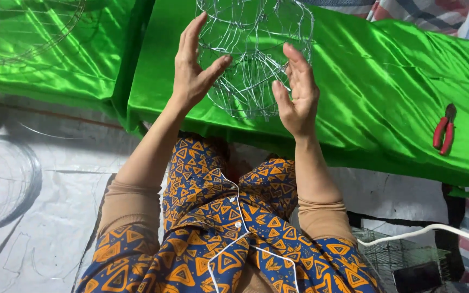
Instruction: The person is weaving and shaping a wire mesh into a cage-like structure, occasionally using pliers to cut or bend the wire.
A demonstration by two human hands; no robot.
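So we've got both hands up around a wire frame point(253, 54), kind of a rounded cage of thin silvery wire. Our left hand point(194, 68) is spread wide on its left side, fingers straight up and the thumb pressing into the mesh. Our right hand point(297, 92) cups the right side, fingers loosely curved against the wires, palm facing in. Neither one is clenched, we're more bracing the frame between the 2 palms.

The frame sits up over a shiny green satin cloth point(365, 92) that covers most of the top half of the view, and its top runs out of the picture.

Further out, red-handled pliers point(444, 130) lie on the cloth well off to the right. A second wire shape point(28, 24) rests on more green satin at top left. On the pale floor sheet point(55, 217) at left there's a coil of wire point(4, 182). Bottom right, a small wire grid point(392, 252) with a white cable point(419, 232) running over it. Our patterned blue-and-orange lap point(229, 228) fills the bottom middle.
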